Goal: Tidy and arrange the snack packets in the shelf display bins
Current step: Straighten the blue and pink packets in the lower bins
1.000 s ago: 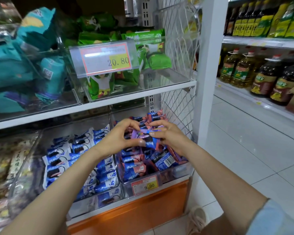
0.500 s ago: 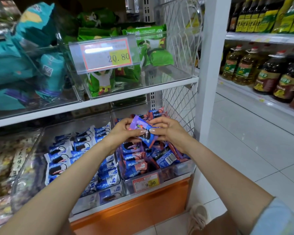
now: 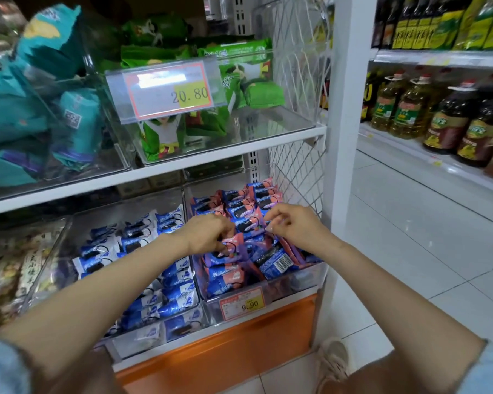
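Small pillow-shaped snack packets (image 3: 241,199), pink and blue, each printed with a dark round biscuit, filling the right-hand clear bin (image 3: 293,282) on the lower shelf. Back rows neat: faces up, long axes running left to right, overlapping like roof tiles. Front heap jumbled, long axes slanting at mixed angles, one packet turned barcode side up.

In the centre of the bin, a middle packet (image 3: 246,225) lying with its long axis left to right, printed face up. Right hand (image 3: 292,224) at its right end, thumb and forefinger closed in a narrow pinch on the crimped edge, other fingers curled. Left hand (image 3: 207,233) just left of it and slightly lower, fingers curled downward, tips nipping the pink end of a front packet (image 3: 235,242) in the heap.

On the bin's front wall, a yellow and red price tag (image 3: 242,303) reading 9.90. In the neighbouring bin to the left, blue and white packets (image 3: 143,248) in loose rows. Wire mesh panel (image 3: 296,172) closing the shelf's right side, beside a white post (image 3: 350,123). Orange base panel (image 3: 225,351) below.

On the shelf above, green packets (image 3: 211,123) behind a price label (image 3: 168,92) reading 20.80, with teal bags (image 3: 26,115) to the left. Far right, across a white tiled floor (image 3: 410,237), oil bottles (image 3: 404,109) on shelves.
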The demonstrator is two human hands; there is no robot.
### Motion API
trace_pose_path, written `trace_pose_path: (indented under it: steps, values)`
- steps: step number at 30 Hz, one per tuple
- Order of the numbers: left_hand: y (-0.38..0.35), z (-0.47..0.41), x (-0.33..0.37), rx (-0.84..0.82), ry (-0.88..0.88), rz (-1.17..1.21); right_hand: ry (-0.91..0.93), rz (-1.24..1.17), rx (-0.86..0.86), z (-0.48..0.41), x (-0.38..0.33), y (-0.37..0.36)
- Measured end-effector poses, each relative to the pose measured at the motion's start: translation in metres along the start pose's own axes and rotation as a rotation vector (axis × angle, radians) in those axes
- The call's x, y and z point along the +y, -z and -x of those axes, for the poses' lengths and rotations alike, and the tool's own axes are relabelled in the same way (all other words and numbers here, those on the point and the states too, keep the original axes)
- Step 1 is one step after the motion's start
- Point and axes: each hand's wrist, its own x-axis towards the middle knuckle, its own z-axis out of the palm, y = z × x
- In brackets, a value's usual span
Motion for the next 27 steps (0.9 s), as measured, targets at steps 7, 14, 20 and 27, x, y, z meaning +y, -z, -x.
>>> trace_pose_path:
  steps: [7, 14, 20, 27]
  values:
    - [-0.004, 0.001, 0.004, 0.054, 0.018, -0.192, 0.076, 0.233, -0.418, 0.000, 0.016, -0.005]
    - [0.008, 0.027, 0.017, -0.105, 0.013, 0.420, 0.049, 0.333, -0.361, -0.007, 0.019, 0.005]
    - [-0.005, 0.028, 0.021, -0.271, -0.006, 0.131, 0.011, 0.437, -0.289, -0.012, 0.019, 0.007]
    - [-0.001, 0.024, 0.010, -0.190, 0.027, 0.134, 0.244, 0.539, -0.302, -0.006, 0.020, -0.006]
